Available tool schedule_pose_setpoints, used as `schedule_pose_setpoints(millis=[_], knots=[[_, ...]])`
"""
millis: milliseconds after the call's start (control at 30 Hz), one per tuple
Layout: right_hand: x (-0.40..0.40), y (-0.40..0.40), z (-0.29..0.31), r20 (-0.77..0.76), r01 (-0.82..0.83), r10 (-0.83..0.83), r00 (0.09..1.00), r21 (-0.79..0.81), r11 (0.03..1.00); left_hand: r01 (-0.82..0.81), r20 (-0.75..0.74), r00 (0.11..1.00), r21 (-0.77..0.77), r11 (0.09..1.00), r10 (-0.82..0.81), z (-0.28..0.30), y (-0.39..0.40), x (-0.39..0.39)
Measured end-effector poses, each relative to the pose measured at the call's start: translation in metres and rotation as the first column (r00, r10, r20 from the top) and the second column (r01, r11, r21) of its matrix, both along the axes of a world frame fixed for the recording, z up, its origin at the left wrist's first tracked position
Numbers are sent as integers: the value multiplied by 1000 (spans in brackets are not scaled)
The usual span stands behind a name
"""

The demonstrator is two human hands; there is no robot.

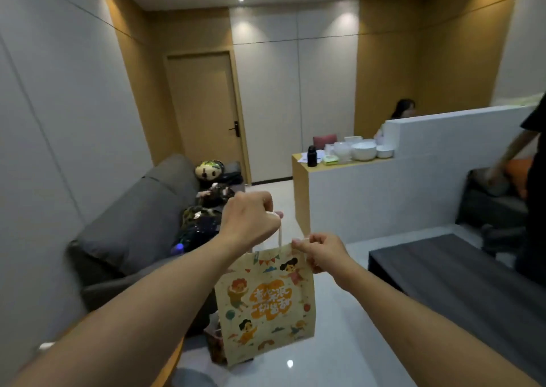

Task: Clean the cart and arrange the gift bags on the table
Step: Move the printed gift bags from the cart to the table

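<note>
A cream paper gift bag [267, 304] printed with cartoon children and orange lettering hangs in the air in front of me. My left hand [249, 221] is closed on its white rope handle, above the bag. My right hand [320, 252] pinches the bag's top right edge between thumb and fingers. Behind and below the bag, more bags or wrapped items [215, 339] show dimly at the lower left. The dark wooden table [461, 286] lies to the right. The cart is not in view.
A grey sofa [141, 224] with a helmet and dark bundles runs along the left wall. A white partition counter [354, 191] holds bowls and a black bottle. One person sits behind it; another in black stands at the right edge. Glossy white floor lies below.
</note>
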State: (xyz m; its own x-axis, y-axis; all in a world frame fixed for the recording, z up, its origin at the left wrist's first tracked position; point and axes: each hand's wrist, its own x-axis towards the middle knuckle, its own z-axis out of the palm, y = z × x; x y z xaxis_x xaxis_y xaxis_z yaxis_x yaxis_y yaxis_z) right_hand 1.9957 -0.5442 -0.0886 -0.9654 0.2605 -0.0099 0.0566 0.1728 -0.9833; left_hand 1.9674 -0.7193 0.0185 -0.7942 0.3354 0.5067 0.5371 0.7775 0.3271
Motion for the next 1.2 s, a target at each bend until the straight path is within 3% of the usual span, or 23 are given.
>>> schedule_pose_setpoints(millis=[133,300,567,867,1067,1200], knots=[[35,90,-28,88,199,-196,977,-23,980,194,95,979,-134,972,-182,-29,105,-5],[87,173,-62,183,484,-466,866,-69,873,393,172,918,-259,882,-358,-67,225,-8],[128,274,-100,306,803,-768,563,17,596,682,299,732,-318,659,-613,-116,386,-6],[150,345,-129,424,959,-876,229,55,277,908,419,418,-232,350,-806,-138,516,2],[164,370,-149,490,986,-862,127,35,165,950,448,281,-254,180,-849,-157,576,18],[171,410,-158,500,994,-862,80,21,105,958,472,249,-250,143,-845,-166,623,26]])
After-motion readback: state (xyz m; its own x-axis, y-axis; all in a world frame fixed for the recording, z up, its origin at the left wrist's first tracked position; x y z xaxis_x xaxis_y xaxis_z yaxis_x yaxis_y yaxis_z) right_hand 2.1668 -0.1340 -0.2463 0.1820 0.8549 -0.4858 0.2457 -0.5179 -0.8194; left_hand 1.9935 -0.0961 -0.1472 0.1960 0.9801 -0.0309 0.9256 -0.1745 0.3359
